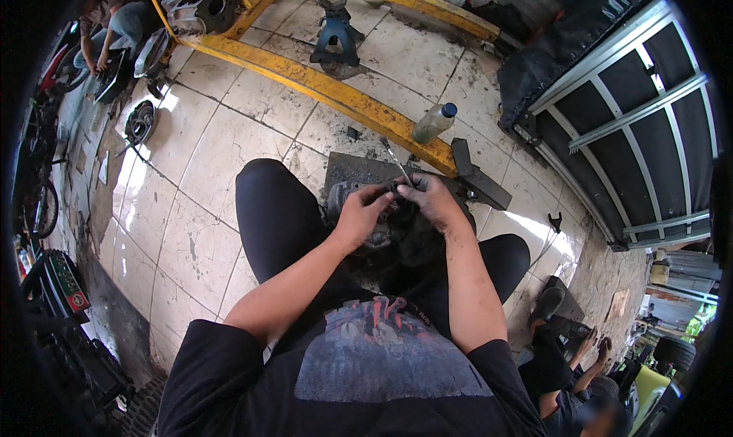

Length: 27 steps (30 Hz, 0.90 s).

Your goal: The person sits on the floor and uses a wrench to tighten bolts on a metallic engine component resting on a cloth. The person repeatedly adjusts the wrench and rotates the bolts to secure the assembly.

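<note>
My left hand [363,212] is closed in a pinch at a small dark part [392,190] between both hands. My right hand [435,202] is closed too, its fingers sooty, with a thin silvery rod-like tool [396,163] pointing up and away from it. What kind of tool it is I cannot make out. Below the hands, between my knees, sits a greasy grey metal casing [377,239], partly covered by the hands. Underneath it lies a dark flat board [337,167].
A yellow steel beam [305,78] crosses the tiled floor ahead. Beside it stand a bottle with a blue cap [434,122] and a blue stand [335,44]. A dark metal block [481,179] lies near my right knee. Other people crouch at far left [114,25] and lower right [569,376].
</note>
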Tool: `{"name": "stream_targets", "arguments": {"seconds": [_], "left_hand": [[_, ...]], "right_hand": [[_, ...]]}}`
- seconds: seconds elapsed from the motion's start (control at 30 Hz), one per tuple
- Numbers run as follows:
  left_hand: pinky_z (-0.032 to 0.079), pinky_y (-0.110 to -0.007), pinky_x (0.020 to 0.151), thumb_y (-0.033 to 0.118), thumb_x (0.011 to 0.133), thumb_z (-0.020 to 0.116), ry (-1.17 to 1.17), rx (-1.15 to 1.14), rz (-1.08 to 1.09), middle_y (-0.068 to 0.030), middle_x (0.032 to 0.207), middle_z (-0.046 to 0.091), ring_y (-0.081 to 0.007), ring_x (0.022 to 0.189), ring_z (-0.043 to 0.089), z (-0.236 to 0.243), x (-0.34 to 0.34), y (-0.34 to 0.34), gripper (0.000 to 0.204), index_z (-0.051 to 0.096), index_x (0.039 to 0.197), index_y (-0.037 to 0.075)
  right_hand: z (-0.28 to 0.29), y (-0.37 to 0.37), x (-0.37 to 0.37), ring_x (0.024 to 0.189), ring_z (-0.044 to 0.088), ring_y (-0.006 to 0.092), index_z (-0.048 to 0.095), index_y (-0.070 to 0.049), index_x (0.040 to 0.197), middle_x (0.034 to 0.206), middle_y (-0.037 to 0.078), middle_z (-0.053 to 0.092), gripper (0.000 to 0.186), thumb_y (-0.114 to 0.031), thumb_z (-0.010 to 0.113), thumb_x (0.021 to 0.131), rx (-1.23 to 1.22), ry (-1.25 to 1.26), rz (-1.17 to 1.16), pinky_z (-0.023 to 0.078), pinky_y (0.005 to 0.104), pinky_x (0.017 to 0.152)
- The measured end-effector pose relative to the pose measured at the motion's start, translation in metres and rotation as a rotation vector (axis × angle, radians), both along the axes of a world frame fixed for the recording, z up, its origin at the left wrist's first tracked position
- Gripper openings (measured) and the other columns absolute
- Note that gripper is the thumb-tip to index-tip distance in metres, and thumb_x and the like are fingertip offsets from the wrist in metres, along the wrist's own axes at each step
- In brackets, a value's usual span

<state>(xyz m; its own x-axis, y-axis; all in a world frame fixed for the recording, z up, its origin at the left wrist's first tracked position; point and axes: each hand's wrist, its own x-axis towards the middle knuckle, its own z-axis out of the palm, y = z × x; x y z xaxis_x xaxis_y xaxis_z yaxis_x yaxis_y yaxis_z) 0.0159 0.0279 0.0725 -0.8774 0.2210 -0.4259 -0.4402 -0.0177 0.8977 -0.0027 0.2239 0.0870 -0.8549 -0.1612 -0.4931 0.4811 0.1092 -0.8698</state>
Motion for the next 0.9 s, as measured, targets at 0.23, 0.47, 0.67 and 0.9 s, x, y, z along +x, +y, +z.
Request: {"name": "stream_targets", "arguments": {"seconds": [0.23,0.47,0.67,0.9], "left_hand": [[0.047,-0.026,0.069,0.018,0.098,0.077,-0.078,0.065,0.012,0.0019,0.083,0.071,-0.0059,0.075,0.058,-0.010,-0.025,-0.008,0.018,0.078,0.096,0.000],[0.048,-0.030,0.067,0.018,0.094,0.080,0.021,-0.318,-0.161,-0.0022,0.079,0.072,-0.0090,0.072,0.058,-0.007,-0.040,-0.023,0.021,0.077,0.097,-0.003],[0.053,-0.037,0.071,0.020,0.089,0.080,0.047,-0.443,-0.134,-0.0126,0.073,0.070,-0.0180,0.070,0.065,-0.020,-0.045,-0.021,0.027,0.077,0.096,-0.006],[0.050,-0.032,0.065,0.019,0.089,0.079,-0.129,-0.243,-0.027,-0.0075,0.075,0.071,-0.0156,0.067,0.064,-0.045,-0.042,-0.016,0.022,0.075,0.088,-0.003]], "right_hand": [[0.007,-0.004,0.004,0.089,0.064,0.0140,0.072,0.002,0.106,0.095,0.006,0.074,0.026,-0.019,0.080,0.092,0.267,0.075,0.036,0.051,0.0319,0.084],[-0.022,-0.012,0.005,0.088,0.066,0.0173,0.071,0.001,0.104,0.093,0.009,0.074,0.021,-0.014,0.079,0.092,0.278,0.202,-0.181,0.052,0.0343,0.084],[-0.030,-0.020,-0.004,0.089,0.067,0.0342,0.068,-0.001,0.101,0.093,0.016,0.070,0.021,-0.019,0.076,0.095,0.560,0.267,-0.226,0.052,0.0415,0.083],[-0.027,-0.010,-0.001,0.097,0.067,0.0358,0.069,0.000,0.106,0.104,0.019,0.070,0.030,-0.027,0.055,0.109,0.552,0.356,-0.414,0.052,0.0408,0.088]]}}
